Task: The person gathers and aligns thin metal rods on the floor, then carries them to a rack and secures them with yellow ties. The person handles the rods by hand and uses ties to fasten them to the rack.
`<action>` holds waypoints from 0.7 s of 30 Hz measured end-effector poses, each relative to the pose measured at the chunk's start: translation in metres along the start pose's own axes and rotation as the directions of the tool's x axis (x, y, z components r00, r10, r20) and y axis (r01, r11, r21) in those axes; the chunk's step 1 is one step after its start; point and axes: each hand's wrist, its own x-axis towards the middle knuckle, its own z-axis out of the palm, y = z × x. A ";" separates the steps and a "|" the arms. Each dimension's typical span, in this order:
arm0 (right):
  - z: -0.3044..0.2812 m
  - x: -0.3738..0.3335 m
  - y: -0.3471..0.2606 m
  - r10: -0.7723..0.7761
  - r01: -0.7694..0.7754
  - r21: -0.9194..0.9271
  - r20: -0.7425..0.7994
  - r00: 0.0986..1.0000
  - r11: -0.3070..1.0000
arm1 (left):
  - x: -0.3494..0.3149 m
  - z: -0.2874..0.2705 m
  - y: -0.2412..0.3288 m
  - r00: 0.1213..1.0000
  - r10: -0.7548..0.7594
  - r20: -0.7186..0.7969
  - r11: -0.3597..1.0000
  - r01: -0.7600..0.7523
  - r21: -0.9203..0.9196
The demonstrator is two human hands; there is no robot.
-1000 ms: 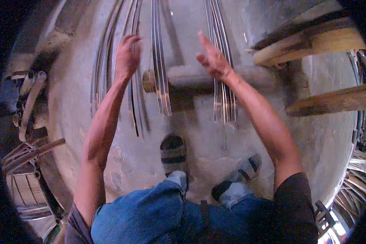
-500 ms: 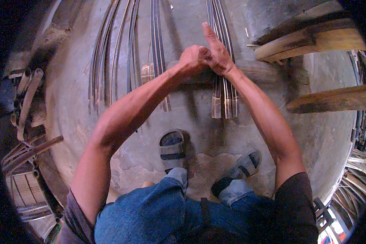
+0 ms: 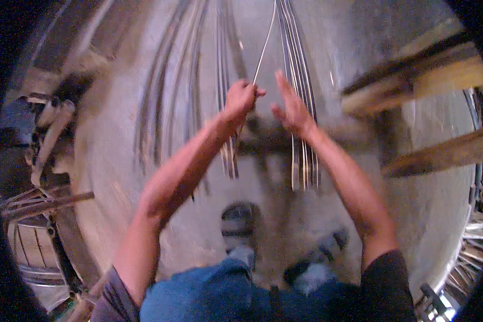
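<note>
Blue jeans point(image 3: 198, 290) fill the near edge, and two sandals point(image 3: 238, 221) point(image 3: 327, 251), blurred, stand on the floor point(image 3: 370, 225) on the near side of a round log point(image 3: 339, 135) lying crosswise. To the log's right and slightly nearer is a lower plank point(image 3: 440, 153). A bundle of narrow strips point(image 3: 305, 163) runs across the log, its cut ends reaching past the near side; a middle group of strips point(image 3: 221, 70) passes by the log's left end. Just beyond the log, the left hand point(image 3: 242, 99) has its fingers clamped on a single thin strip point(image 3: 263, 51), which slants away over the far side. The right hand point(image 3: 293, 110), also just beyond the log, is over the bundle, its thumb apart from its straight fingers; contact cannot be told. More strips point(image 3: 154, 91) lie left of the log, and an upper plank point(image 3: 421, 80) sits beyond its right end.
</note>
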 end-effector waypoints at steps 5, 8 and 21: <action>-0.003 -0.007 0.000 0.062 -0.063 0.006 0.069 0.996 0.998 | -0.060 -0.006 0.040 0.949 0.106 -0.298 0.818 -0.253 -0.517; -0.004 -0.007 0.005 0.073 -0.073 -0.010 0.093 0.993 0.997 | -0.083 0.018 0.026 0.956 0.061 -0.286 0.796 -0.220 -0.564; -0.004 -0.009 -0.002 0.136 -0.134 -0.024 0.122 0.983 0.991 | -0.112 0.041 -0.019 0.948 0.191 -0.256 0.937 -0.254 -0.240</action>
